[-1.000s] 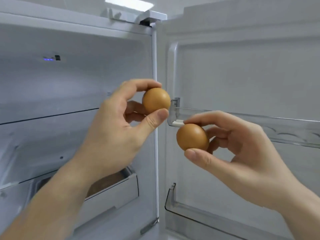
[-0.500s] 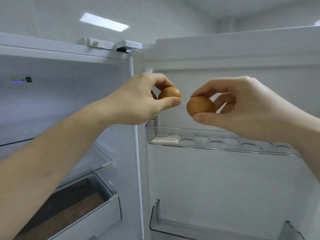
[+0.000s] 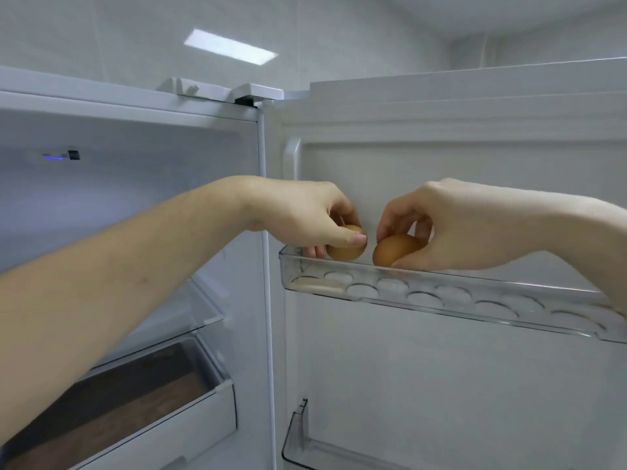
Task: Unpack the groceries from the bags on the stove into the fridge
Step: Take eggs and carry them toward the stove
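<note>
vs 0.5 s ago: both hands lower, now at door egg tray (image 3: pixel 441 301) rim | L hand (image 3: pixel 305 215) pinches brown egg (image 3: pixel 344 251) over tray's left end | R hand (image 3: pixel 451 225) grips 2nd egg (image 3: pixel 393 251) just right of it, eggs near, apart | fridge door open; drawer (image 3: pixel 152 401) low left; ceiling light (image 3: pixel 230 47) above

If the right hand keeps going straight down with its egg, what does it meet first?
Most likely the clear egg tray in the door shelf: the right hand holds its brown egg just above the tray's round cups. Which cup lies under it is hard to judge through the clear plastic.
</note>
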{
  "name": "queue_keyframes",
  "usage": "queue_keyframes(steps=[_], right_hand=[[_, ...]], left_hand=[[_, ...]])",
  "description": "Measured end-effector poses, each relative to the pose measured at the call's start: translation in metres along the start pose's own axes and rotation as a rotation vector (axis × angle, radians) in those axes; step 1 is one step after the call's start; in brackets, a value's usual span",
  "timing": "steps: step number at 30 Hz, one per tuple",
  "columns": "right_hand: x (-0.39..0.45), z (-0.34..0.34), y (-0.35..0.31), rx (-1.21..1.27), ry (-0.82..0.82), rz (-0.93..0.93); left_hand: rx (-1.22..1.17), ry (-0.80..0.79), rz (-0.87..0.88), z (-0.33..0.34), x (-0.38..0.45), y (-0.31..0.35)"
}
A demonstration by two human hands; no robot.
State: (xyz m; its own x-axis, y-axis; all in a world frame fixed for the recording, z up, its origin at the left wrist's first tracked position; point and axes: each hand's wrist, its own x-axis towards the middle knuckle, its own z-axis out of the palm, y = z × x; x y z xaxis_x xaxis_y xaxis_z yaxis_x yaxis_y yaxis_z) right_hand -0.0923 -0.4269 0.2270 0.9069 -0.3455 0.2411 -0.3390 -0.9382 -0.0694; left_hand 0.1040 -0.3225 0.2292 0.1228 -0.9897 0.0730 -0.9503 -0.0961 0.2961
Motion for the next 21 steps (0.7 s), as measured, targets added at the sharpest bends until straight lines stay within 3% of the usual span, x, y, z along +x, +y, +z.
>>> queue_keyframes(steps=[8,21], right_hand=[[0.012,-0.003,0.004,-0.115,-0.207,-0.060],[0.019,0.004,0.010,-0.124,-0.168,-0.090]], left_hand=[[-0.052,-0.099,-0.060,0.007,0.008,-0.002],[-0.110,-0.116,-0.158,0.009,0.000,0.008]])
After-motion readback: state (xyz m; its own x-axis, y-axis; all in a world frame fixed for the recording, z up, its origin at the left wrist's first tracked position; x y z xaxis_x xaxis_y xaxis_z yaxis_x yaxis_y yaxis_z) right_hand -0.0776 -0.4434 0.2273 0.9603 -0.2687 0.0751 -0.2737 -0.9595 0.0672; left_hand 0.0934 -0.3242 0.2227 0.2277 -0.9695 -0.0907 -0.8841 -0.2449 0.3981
